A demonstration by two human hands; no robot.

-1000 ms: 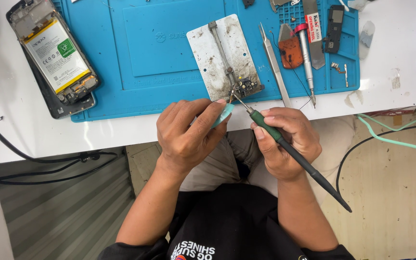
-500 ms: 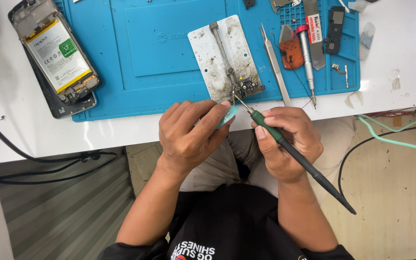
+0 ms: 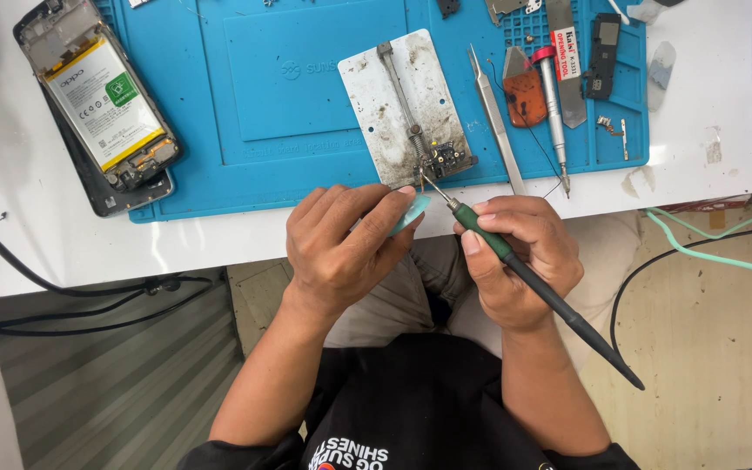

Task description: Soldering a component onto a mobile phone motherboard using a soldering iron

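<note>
My right hand (image 3: 520,257) grips a soldering iron (image 3: 540,292) with a green grip and black handle; its tip touches a small dark circuit part (image 3: 442,160) clamped at the near end of a worn metal holder plate (image 3: 402,104). My left hand (image 3: 341,248) pinches a small pale-green piece (image 3: 411,211) right next to the iron's tip, at the table's front edge. The plate lies on a blue work mat (image 3: 289,104).
An opened phone (image 3: 102,109) with its battery showing lies at the mat's left. Tweezers (image 3: 496,122), an orange pick (image 3: 526,91), a screwdriver (image 3: 552,109) and small parts sit at the mat's right. Black cables (image 3: 63,287) hang left; a green cable (image 3: 715,252) runs right.
Both hands have held their place at the plate's near end; the iron's tip has only shifted slightly on the clamped part.
</note>
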